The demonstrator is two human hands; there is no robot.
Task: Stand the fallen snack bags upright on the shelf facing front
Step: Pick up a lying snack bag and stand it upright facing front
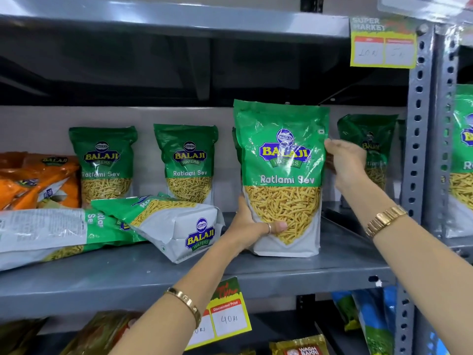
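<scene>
With my left hand (252,226) gripping the bottom corner and my right hand (344,162) pinching the upper edge, the green sev bag (281,175) stands on the shelf (332,262), light, crinkly, probably slippery.

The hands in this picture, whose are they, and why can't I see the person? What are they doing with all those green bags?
The camera sits on the person's head and looks down, so you see only their arms. This is a shop shelf. The left hand grips the bottom of a green snack bag, and the right hand steadies its side near the top. That bag stands upright with its front facing us. To its left, two fallen bags lie on their sides, waiting to be stood up. Behind them two upright bags stand neatly, and orange bags are piled at the far left.
</scene>
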